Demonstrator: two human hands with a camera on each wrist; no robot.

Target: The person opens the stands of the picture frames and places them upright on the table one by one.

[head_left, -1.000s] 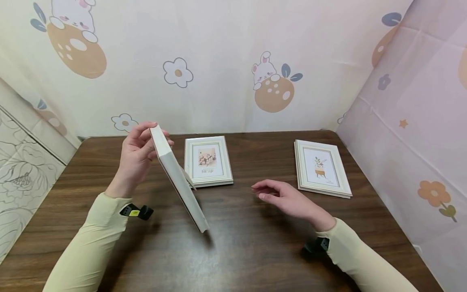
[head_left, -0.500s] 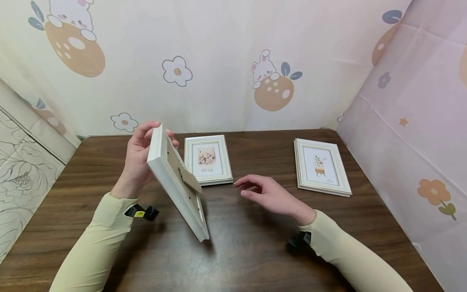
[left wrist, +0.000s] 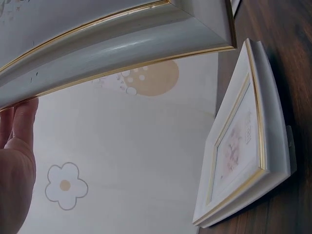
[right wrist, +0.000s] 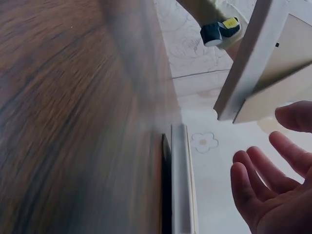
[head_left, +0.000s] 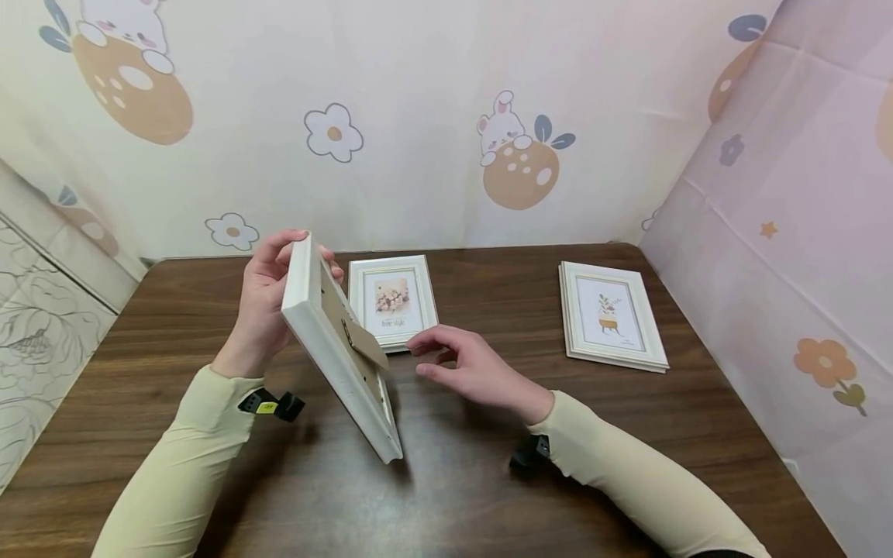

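Observation:
My left hand (head_left: 261, 302) grips a white picture frame (head_left: 335, 349) by its upper end and holds it tilted above the table. Its beige back, with a stand flap (head_left: 366, 343) sticking out, faces right. In the left wrist view the front of this held frame (left wrist: 112, 46) shows its gold trim. My right hand (head_left: 463, 364) hovers to the right of it, fingers loosely bent and holding nothing. Behind lies a second picture frame (head_left: 393, 302) with a flower print, its near corner close to my right fingertips. In the right wrist view the flap (right wrist: 278, 95) is near my thumb.
A third white picture frame (head_left: 614, 316) with a potted-plant print lies at the right of the brown wooden table (head_left: 446, 496). A patterned curtain (head_left: 418, 178) hangs along the back edge, and another (head_left: 788, 256) borders the right side.
My right hand has moved left toward the held picture frame. My left hand has turned that frame, so its back and stand flap show more.

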